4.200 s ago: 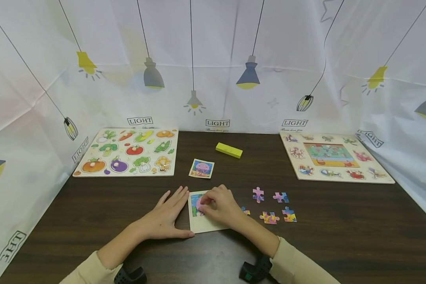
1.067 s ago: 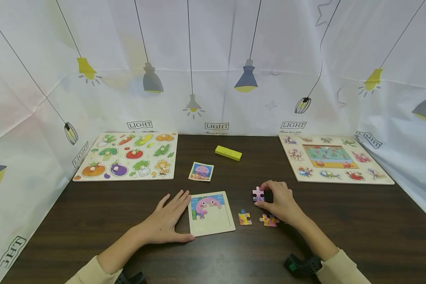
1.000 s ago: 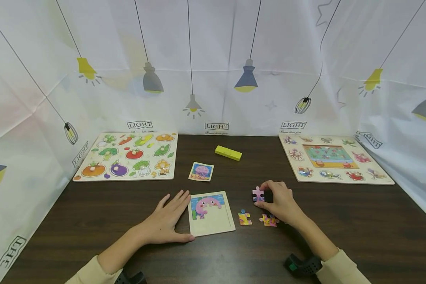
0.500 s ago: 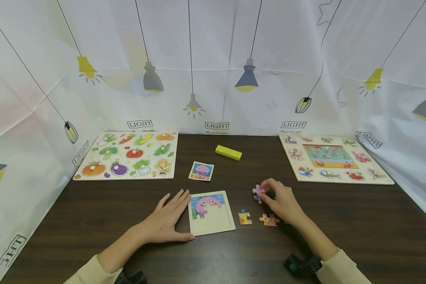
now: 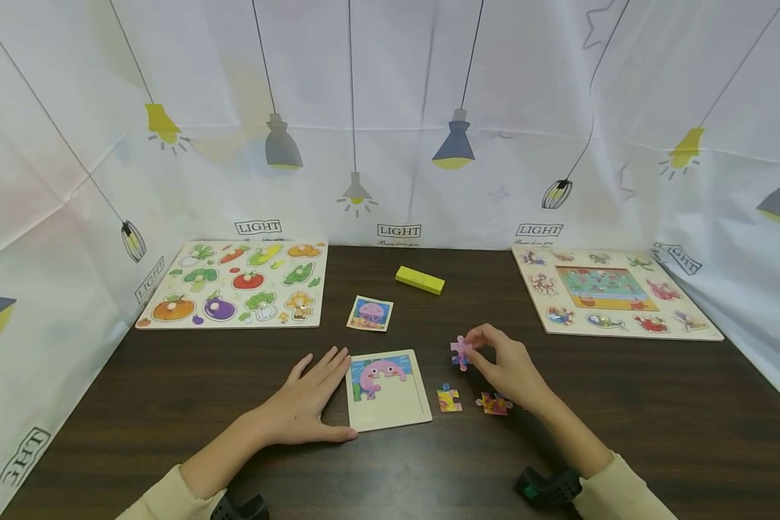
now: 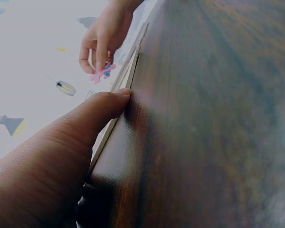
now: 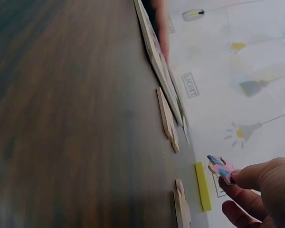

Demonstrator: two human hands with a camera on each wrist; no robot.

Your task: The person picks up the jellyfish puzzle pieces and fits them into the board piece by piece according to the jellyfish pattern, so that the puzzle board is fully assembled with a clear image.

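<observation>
My left hand lies with straight fingers against the left edge of a square wooden puzzle tray; its thumb touches the near corner. Part of a pink octopus picture fills the tray's upper and left area, and bare wood shows below. Between thumb and fingers my right hand pinches a pink puzzle piece with blue on it. The right wrist view shows that piece held off the table. Two yellow-and-pink pieces, one near the tray and one farther right, lie loose.
Behind the tray lies a small octopus picture card, with a yellow block beyond it. A vegetable puzzle board occupies the back left, a sea-animal board the back right. A lamp-print cloth hangs behind the dark table.
From the tray, my right hand went right to the pink piece, took hold of it, and lifted it slightly left. My left hand has stayed at the tray's edge.
</observation>
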